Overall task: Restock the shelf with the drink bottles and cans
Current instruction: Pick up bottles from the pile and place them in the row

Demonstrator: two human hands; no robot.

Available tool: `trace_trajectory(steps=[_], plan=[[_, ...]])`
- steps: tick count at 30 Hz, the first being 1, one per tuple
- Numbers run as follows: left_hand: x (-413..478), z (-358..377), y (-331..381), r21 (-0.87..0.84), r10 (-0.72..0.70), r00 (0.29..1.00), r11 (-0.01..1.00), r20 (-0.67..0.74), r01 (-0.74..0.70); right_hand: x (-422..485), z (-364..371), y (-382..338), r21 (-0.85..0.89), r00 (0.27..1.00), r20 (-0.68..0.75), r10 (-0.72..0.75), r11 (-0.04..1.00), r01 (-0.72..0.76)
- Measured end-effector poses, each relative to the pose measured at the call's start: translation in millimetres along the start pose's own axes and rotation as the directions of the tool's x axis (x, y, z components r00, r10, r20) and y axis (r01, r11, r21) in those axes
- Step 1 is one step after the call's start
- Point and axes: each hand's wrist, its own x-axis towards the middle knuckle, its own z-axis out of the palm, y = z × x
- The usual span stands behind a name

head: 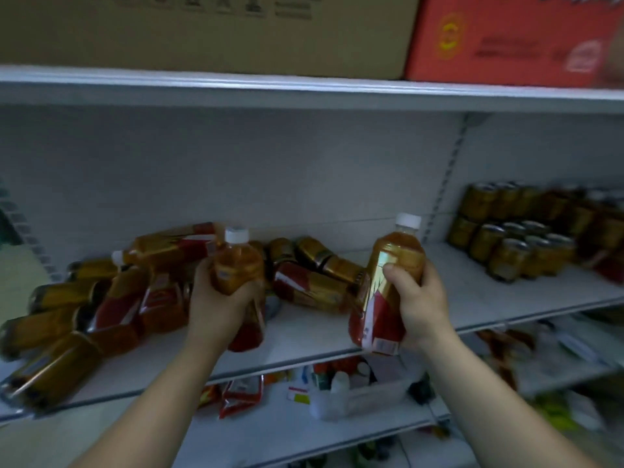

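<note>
The left hand [216, 298] is wrapped around the waist of a bottle of amber drink [241, 285], white cap up, at the centre of the frame. The right hand [418, 298] is clamped on a second bottle [388, 292] to its right, thumb across the gold label, the bottle leaning slightly left. Both are held upright above the front of the shelf [304, 332], probably so they can be stood on their bases in the bare stretch between the two hands and the right-hand stock.

Outward to the left, a heap of bottles and cans [111, 298] lies on its side, tumbled across the shelf from the lower left of the frame to the centre; they look dumped there for sorting. Blur makes an exact count unsafe: roughly a dozen pieces, cans and bottles mixed.

At the right of the frame, gold cans [513, 238] stand in neat rows, stacked two levels high, already faced; more than ten show, the rest running out of frame.

Above, on the top shelf, sit one brown carton [202, 32] and one red carton [506, 38].
</note>
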Motion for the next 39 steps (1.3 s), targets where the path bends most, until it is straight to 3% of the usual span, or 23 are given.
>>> trace_trajectory(steps=[7, 14, 22, 29, 34, 39], plan=[[-61, 113, 52, -0.229, -0.011, 0.974, 0.971, 0.228, 0.065, 6, -104, -15, 0.085, 0.999, -0.034, 0.041, 0.996, -0.038], [-157, 300, 98, -0.293, 0.035, 0.874, 0.948, 0.484, 0.124, 22, -290, -63, -0.010, 0.988, -0.149, -0.046, 0.999, 0.045], [-236, 487, 140, -0.291, 0.002, 0.780, 0.929, 0.626, 0.230, 48, -476, -106, -0.099, 0.930, -0.356, -0.097, 0.993, 0.065], [-244, 589, 138, -0.242, 0.032, 0.716, 0.951, 0.697, 0.193, 101, -550, -112, -0.183, 0.895, -0.420, -0.151, 0.980, 0.080], [-227, 664, 126, -0.256, 0.034, 0.697, 0.942, 0.717, 0.218, 175, -588, -110, -0.282, 0.903, -0.381, -0.196, 0.955, 0.088], [-210, 741, 127, -0.183, 0.039, 0.689, 0.974, 0.723, 0.136, 251, -631, -115, -0.423, 0.912, -0.342, -0.227, 0.904, 0.066]])
